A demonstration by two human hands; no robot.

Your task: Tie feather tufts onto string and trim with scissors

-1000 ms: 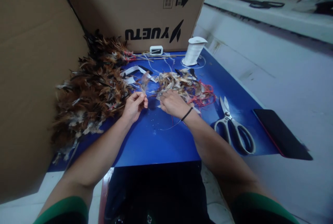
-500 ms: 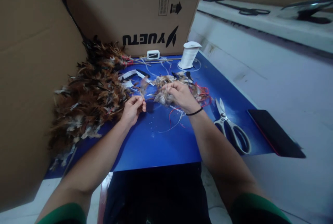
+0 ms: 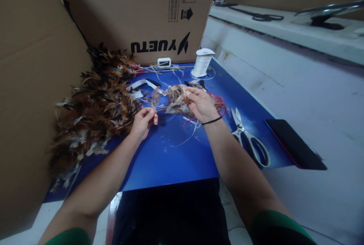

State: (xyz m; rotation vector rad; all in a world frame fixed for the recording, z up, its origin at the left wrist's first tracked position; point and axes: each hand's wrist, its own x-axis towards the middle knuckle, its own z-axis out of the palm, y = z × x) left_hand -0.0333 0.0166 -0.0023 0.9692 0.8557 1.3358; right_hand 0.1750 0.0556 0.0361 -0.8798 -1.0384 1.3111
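My left hand [image 3: 145,120] pinches the base of a small brown feather [image 3: 155,97], which points up from the thumb and forefinger. To its right, my right hand [image 3: 200,104] is over a small pile of brown and grey feathers [image 3: 174,99], thumb and forefinger pressed together; what lies between them is too small to make out. Red strings [image 3: 220,102] stick out of the pile beyond that hand. A large heap of brown and black feathers [image 3: 99,104] lies left of my left hand.
Scissors [image 3: 246,135] lie on the blue table [image 3: 170,165], right of my right forearm, with a dark phone [image 3: 294,142] farther right. At the back stand a white spool [image 3: 202,63], a small white device [image 3: 164,62] and a large cardboard box [image 3: 113,13].
The camera view has shifted slightly. My right hand has moved slightly away from my left hand, its fingers less deep in the small pile. My left hand still pinches the feather.
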